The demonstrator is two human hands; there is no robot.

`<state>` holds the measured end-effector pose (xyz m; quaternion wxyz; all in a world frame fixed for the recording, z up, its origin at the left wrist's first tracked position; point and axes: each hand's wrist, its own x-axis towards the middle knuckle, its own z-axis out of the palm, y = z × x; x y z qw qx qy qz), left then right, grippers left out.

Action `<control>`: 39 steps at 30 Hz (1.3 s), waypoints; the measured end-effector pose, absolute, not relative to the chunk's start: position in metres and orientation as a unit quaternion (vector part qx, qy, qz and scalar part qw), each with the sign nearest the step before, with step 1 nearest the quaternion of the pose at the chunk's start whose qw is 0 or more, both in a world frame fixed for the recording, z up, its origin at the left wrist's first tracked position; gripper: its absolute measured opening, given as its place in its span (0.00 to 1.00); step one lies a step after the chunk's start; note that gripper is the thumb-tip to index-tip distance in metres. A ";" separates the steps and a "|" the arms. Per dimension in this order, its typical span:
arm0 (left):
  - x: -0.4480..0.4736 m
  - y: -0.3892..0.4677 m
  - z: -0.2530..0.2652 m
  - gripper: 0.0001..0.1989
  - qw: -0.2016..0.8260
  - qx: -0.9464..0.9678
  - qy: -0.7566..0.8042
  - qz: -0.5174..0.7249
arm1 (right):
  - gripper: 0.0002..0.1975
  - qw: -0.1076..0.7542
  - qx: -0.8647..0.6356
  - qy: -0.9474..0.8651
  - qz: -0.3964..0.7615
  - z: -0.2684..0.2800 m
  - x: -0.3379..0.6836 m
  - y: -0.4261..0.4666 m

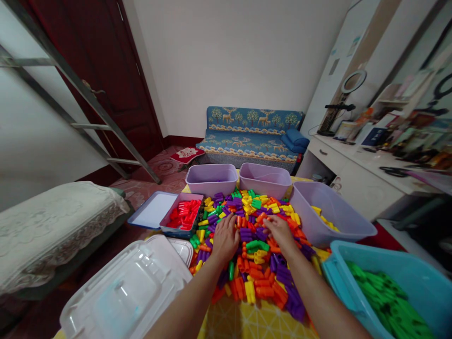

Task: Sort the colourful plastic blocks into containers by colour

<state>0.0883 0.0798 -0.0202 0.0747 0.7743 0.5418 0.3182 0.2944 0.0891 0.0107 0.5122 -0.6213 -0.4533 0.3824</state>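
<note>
A wide pile of plastic building pieces [250,233] in purple, orange, yellow and green lies in front of me. On the left side of the pile rests my left hand [226,238], its fingers stretched forward over the pieces. An orange piece [239,221] is right beside those fingertips; I see no firm grip on it. My right hand [280,231] is at the right of the pile, thumb and fingers pinched at another orange piece [262,217]. Part of the pile is hidden under both hands and forearms.
Behind the pile stand lilac bins [212,188]; the right bin [300,226] holds yellow pieces. A hinged box [178,230] of red pieces is at left, near a translucent lid [123,287]. A turquoise bin [367,249] with green pieces stands at right. The yellow cloth [259,320] lies underneath.
</note>
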 end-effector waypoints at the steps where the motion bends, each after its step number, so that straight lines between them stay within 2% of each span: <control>1: 0.088 0.080 -0.021 0.24 0.074 0.774 0.542 0.319 | 0.14 0.503 -0.624 -0.465 0.376 0.008 0.291 0.088; 4: 0.088 0.080 -0.022 0.23 0.069 0.773 0.541 0.325 | 0.11 0.462 -0.662 -0.529 0.262 0.004 0.283 0.088; 7: 0.088 0.081 -0.024 0.24 0.068 0.774 0.538 0.328 | 0.14 0.390 -0.678 -0.614 0.104 0.011 0.277 0.097; 9: 0.088 0.081 -0.025 0.24 0.069 0.774 0.536 0.329 | 0.17 0.340 -0.668 -0.660 0.056 0.018 0.272 0.107; 15: 0.088 0.080 -0.024 0.24 0.070 0.772 0.536 0.333 | 0.32 0.157 -0.643 -0.749 0.023 0.037 0.253 0.142; 18: 0.088 0.079 -0.022 0.25 0.079 0.772 0.541 0.325 | 0.34 0.123 -0.657 -0.743 0.032 0.039 0.247 0.154; 21: 0.088 0.079 -0.021 0.25 0.088 0.771 0.542 0.322 | 0.31 0.102 -0.674 -0.731 0.021 0.040 0.242 0.156; 29: 0.088 0.080 -0.018 0.30 0.096 0.777 0.540 0.309 | 0.18 0.095 -0.642 -0.761 0.024 0.050 0.228 0.135; 33: 0.088 0.079 -0.018 0.31 0.082 0.776 0.540 0.314 | 0.16 0.122 -0.640 -0.758 0.036 0.046 0.233 0.118; 36: 0.088 0.079 -0.020 0.30 0.073 0.778 0.539 0.314 | 0.17 0.183 -0.651 -0.734 0.063 0.035 0.243 0.106; 39: 0.088 0.080 -0.021 0.29 0.069 0.779 0.539 0.311 | 0.18 0.304 -0.638 -0.700 0.106 0.021 0.253 0.094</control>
